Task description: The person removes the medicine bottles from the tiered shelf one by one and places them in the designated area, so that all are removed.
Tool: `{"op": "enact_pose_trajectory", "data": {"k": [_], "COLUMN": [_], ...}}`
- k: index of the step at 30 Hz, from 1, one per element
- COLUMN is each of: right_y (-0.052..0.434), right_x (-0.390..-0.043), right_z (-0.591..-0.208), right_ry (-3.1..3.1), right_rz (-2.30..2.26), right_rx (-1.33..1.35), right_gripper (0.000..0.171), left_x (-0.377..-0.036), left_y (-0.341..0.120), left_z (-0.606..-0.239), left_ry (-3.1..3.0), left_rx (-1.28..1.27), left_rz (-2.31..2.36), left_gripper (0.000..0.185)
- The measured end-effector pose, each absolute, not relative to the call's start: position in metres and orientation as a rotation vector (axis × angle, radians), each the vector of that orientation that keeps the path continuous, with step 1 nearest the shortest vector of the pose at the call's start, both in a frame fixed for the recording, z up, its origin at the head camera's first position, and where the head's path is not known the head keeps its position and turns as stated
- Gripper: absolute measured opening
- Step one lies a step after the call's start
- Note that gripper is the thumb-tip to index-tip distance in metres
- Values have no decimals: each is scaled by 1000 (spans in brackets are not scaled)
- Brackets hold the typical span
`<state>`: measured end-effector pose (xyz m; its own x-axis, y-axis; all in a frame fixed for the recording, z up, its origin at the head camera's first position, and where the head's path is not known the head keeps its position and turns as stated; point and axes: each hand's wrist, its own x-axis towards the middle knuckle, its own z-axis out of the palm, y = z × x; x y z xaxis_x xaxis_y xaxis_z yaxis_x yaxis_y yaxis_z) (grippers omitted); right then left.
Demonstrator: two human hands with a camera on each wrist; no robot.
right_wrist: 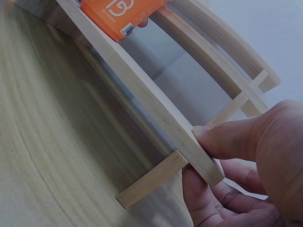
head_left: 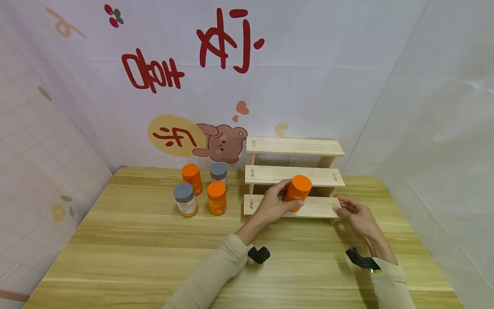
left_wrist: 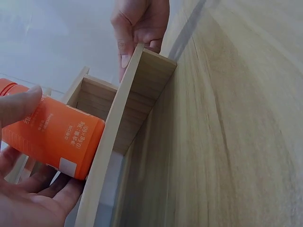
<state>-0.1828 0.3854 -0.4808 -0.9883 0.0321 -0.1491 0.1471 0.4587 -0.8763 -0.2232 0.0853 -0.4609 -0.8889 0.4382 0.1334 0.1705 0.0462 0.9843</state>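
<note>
Wooden table [head_left: 127, 240]: left hand [head_left: 275, 201] gripping orange bottle [head_left: 298, 191], right hand [head_left: 356, 213] pinching stepped rack [head_left: 320, 207], four bottles [head_left: 200, 189] alongside.

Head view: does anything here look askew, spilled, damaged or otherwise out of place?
Nothing stands out. The wooden rack stands level on the table. The left hand holds an orange bottle at the lowest shelf; the right hand pinches that shelf's end. Four other bottles stand upright.
</note>
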Motion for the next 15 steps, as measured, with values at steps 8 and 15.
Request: {"op": "enact_pose_trajectory", "data": {"k": [8, 15], "right_y": [384, 384], "right_x": [-183, -183], "right_z": [-481, -481], "right_ry": [2572, 2573], "right_rz": [-1591, -1596], "right_rx": [159, 157], "right_gripper": [72, 72], "left_x": [-223, -220], "left_y": [86, 84], "left_z": [-462, -460], "left_ry": [2117, 2098], "left_rx": [625, 627], "left_rz": [1966, 1979], "left_gripper": [66, 66]}}
